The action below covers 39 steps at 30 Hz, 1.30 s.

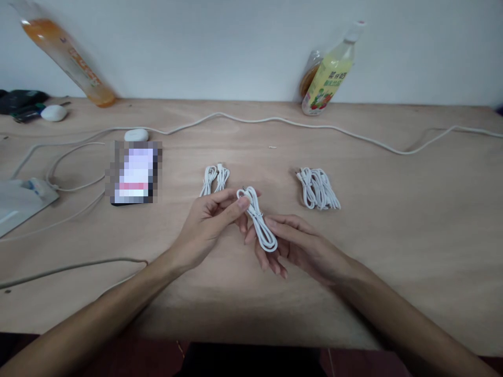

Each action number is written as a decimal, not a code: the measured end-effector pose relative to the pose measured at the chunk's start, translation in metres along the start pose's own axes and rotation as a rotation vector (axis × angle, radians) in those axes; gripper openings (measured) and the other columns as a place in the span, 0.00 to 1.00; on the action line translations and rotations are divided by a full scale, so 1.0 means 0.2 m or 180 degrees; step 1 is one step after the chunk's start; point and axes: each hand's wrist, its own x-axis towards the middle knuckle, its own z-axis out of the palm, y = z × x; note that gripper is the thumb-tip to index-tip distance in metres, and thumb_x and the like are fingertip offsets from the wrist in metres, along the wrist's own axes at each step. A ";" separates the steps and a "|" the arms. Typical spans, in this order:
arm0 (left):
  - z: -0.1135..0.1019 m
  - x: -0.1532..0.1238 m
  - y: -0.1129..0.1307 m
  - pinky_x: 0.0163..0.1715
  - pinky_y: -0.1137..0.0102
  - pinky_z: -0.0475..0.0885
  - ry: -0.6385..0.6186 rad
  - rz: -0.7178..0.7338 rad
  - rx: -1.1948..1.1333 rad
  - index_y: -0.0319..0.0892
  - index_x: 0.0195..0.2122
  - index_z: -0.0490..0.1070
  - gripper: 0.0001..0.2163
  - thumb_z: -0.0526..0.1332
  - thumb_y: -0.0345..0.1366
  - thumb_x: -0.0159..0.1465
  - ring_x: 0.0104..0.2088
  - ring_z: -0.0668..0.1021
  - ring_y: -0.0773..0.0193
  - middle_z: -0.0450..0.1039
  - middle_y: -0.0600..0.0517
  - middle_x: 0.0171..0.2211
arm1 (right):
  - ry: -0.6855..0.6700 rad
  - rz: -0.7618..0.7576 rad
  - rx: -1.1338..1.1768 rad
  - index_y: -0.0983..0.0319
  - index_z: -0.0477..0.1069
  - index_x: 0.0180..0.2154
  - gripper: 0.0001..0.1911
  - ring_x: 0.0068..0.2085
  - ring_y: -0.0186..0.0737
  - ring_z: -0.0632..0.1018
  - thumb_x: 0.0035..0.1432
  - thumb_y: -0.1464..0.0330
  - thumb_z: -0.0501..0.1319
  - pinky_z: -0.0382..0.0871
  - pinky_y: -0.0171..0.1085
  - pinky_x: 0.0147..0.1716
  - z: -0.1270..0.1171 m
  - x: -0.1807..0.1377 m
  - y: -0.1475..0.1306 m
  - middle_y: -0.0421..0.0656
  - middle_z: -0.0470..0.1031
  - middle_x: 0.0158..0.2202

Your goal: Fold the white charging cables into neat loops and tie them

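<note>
A white coiled cable (260,225), bound at its middle, is held above the table between both hands. My left hand (216,214) pinches its upper end between thumb and fingers. Around its middle and lower part, my right hand (291,238) grips it with the thumb on the near side; some right fingers hang loosely beneath. Just beyond my left hand lie white cable bundles (215,177), partly hidden by that hand. Off to the right, a group of white cable bundles (318,188) lies side by side on the wooden table (393,262).
A phone (135,175) and a white earbud case (136,135) lie at the left. An orange drink bottle (70,57) and a yellow-labelled bottle (332,73) stand by the wall. One long white cord (275,119) crosses the back. A pale pouch (23,204) sits far left.
</note>
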 end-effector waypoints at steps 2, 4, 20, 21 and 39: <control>0.00 0.00 0.00 0.29 0.72 0.73 -0.0008 -0.0067 0.0004 0.42 0.51 0.87 0.18 0.74 0.49 0.68 0.26 0.76 0.67 0.78 0.53 0.27 | 0.0046 -0.0007 -0.0024 0.64 0.83 0.44 0.20 0.24 0.30 0.74 0.74 0.53 0.65 0.71 0.28 0.24 0.01 0.00 0.00 0.41 0.81 0.28; 0.00 -0.01 0.00 0.28 0.70 0.74 -0.0008 -0.0112 0.0001 0.42 0.53 0.87 0.19 0.74 0.50 0.68 0.26 0.76 0.65 0.77 0.53 0.27 | 0.0086 -0.0018 -0.0046 0.64 0.83 0.44 0.20 0.24 0.30 0.74 0.73 0.53 0.66 0.70 0.28 0.23 0.01 -0.01 0.00 0.41 0.82 0.29; -0.01 0.00 0.00 0.29 0.72 0.70 0.0025 -0.0156 0.0108 0.41 0.53 0.87 0.19 0.73 0.49 0.69 0.25 0.73 0.68 0.77 0.54 0.26 | 0.0026 0.0005 -0.0220 0.63 0.81 0.45 0.20 0.23 0.29 0.74 0.72 0.52 0.67 0.70 0.29 0.24 0.01 0.00 -0.01 0.42 0.84 0.32; -0.01 0.00 0.00 0.29 0.71 0.70 0.0040 -0.0156 0.0114 0.41 0.53 0.87 0.19 0.73 0.49 0.69 0.25 0.74 0.68 0.78 0.54 0.27 | 0.0026 0.0000 -0.0215 0.63 0.81 0.45 0.19 0.23 0.29 0.74 0.72 0.52 0.67 0.70 0.29 0.24 0.01 0.00 -0.01 0.42 0.84 0.32; 0.00 -0.03 0.00 0.44 0.67 0.83 0.0286 0.1179 0.1147 0.48 0.51 0.85 0.10 0.73 0.33 0.69 0.48 0.84 0.59 0.80 0.46 0.54 | 0.0437 -0.0311 -0.0282 0.62 0.82 0.40 0.19 0.23 0.29 0.73 0.71 0.52 0.68 0.65 0.29 0.21 0.01 0.00 -0.01 0.40 0.81 0.28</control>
